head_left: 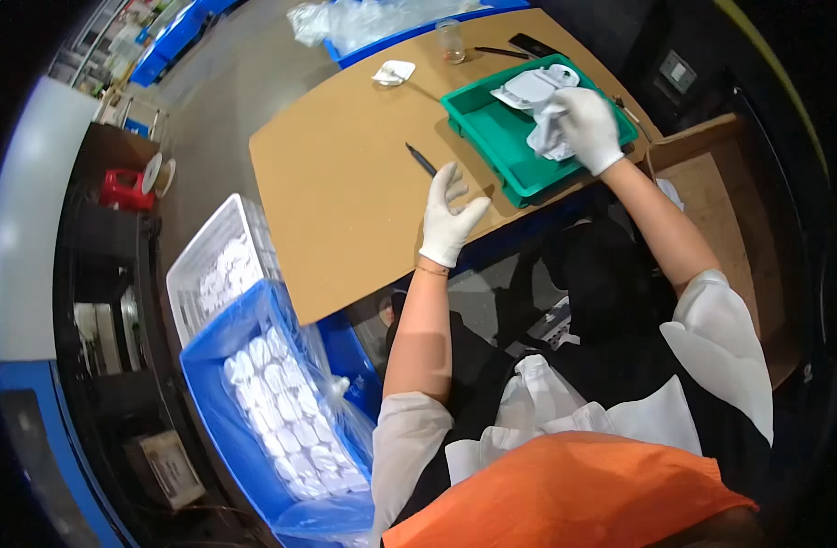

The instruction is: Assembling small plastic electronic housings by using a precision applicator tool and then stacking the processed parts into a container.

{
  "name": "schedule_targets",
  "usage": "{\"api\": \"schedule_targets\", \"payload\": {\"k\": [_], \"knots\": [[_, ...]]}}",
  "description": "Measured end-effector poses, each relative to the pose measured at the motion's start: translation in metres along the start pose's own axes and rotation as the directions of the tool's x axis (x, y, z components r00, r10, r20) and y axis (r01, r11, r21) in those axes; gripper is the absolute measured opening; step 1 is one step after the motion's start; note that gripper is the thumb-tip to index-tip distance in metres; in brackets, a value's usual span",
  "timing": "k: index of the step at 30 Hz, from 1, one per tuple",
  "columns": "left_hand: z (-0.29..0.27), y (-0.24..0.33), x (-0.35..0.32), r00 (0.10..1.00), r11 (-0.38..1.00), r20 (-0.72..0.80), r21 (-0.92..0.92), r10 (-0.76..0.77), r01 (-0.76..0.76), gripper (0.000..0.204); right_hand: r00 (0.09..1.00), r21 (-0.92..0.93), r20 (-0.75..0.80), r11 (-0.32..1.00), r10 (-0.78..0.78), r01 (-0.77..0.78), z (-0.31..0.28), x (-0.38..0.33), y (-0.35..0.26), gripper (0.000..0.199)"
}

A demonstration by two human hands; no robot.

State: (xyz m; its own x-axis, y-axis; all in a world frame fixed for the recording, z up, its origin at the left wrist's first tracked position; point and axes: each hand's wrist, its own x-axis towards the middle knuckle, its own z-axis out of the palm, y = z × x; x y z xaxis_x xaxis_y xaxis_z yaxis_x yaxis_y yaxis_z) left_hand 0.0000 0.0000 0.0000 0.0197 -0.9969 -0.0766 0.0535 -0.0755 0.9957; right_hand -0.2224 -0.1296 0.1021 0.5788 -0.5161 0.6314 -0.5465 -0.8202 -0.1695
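My right hand [590,128], in a white glove, is over the green tray [491,153] with its fingers closed on a crumpled-looking white piece [548,135]; blur and the hand hide its exact kind. Beside it in the tray lie white moulded plastic parts [530,88]. My left hand [449,219], gloved too, hovers at the table's near edge with fingers and thumb apart and nothing between them. Just beyond its fingertips, a slim black pen-like tool [420,159] rests on the brown tabletop [345,173].
Farther back on the table are a small white part [394,73], a clear jar [450,44] and dark tools [502,52]. At left stand a blue bin [208,393] of white parts and a white crate [186,283]. A cardboard box [756,228] is at right.
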Motion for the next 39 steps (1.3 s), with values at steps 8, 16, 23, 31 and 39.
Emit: {"api": "schedule_targets", "payload": {"k": [8,16,23,31,39], "knots": [[-0.037,0.026,-0.027,0.975,0.774,0.118,-0.629,0.187,-0.072,0.064,0.854,0.407,0.196,0.832,-0.482,0.376,0.084,0.047,-0.125,0.025],[-0.068,-0.016,-0.018,0.944,0.517,-0.325,-0.818,-0.055,-0.252,0.048,0.712,-0.062,0.571,0.886,0.410,-0.460,0.196,0.053,-0.097,0.040],[-0.058,-0.005,-0.015,0.937,0.538,-0.349,-0.792,-0.013,-0.287,0.054,0.539,-0.214,0.671,0.830,0.509,-0.516,0.217,0.046,-0.095,0.043],[-0.042,-0.004,-0.016,0.936,0.670,-0.344,-0.679,0.073,-0.301,0.083,0.766,0.505,0.462,0.578,0.447,-0.641,0.126,-0.009,-0.094,0.031],[-0.007,0.018,-0.010,0.955,0.827,-0.286,-0.517,0.075,-0.219,0.093,0.962,0.603,0.222,0.752,0.162,-0.266,0.082,-0.013,-0.080,0.029]]}}
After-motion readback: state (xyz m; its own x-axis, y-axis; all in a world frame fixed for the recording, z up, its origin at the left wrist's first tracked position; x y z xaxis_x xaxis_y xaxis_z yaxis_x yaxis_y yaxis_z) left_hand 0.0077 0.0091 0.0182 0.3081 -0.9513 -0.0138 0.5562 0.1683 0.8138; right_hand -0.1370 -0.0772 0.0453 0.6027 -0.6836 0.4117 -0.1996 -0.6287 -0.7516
